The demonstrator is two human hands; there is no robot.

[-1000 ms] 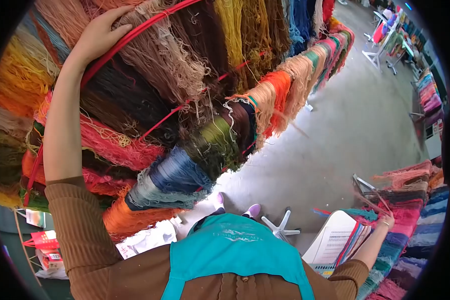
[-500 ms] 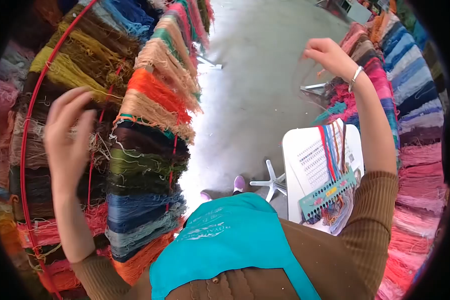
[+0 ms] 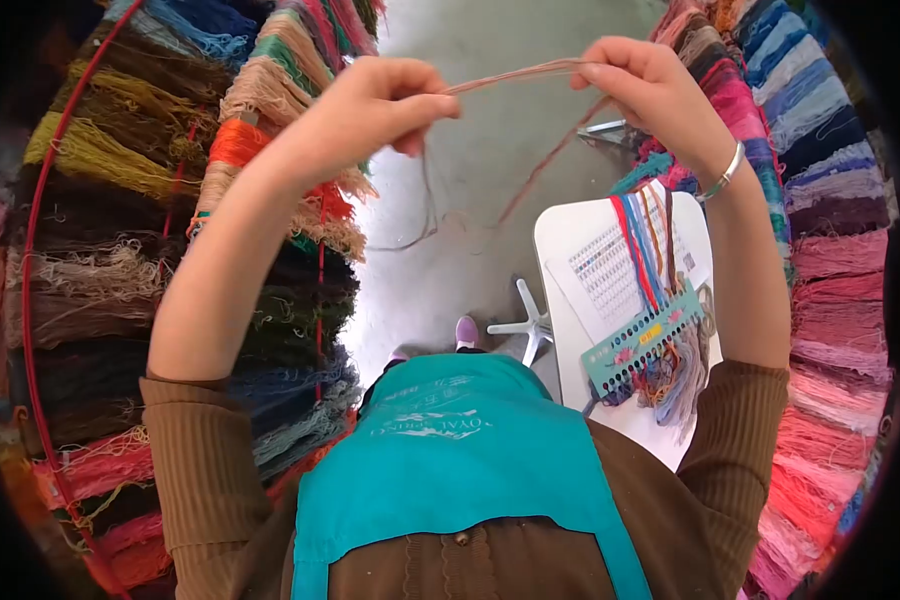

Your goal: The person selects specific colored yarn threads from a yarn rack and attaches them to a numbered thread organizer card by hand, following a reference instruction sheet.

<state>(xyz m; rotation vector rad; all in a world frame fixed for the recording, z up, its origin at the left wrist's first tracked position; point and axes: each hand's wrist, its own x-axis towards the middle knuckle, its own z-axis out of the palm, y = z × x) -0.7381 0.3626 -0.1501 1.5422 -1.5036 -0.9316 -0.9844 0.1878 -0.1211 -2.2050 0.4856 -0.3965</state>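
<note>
A thin bundle of brownish-pink thread [image 3: 515, 75] stretches between my two raised hands, its loose ends hanging below. My left hand [image 3: 395, 95] pinches one end of the stretch between thumb and fingers. At the other end, my right hand [image 3: 645, 85] is closed on the same thread. Below my right arm, a teal punched card [image 3: 642, 340] holds several thread strands through its holes. It lies on a white table [image 3: 560, 225] with a printed sheet [image 3: 610, 275] beneath the upper strands.
Racks of coloured yarn hanks [image 3: 100, 160] stand close on my left. More hanks [image 3: 830, 340] hang on my right. A white star-shaped base [image 3: 525, 322] rests on the grey floor [image 3: 450, 200] ahead of my feet.
My left hand has moved up and right from beside the left rack to the thread. My right hand has risen slightly, and the thread is now stretched between both hands.
</note>
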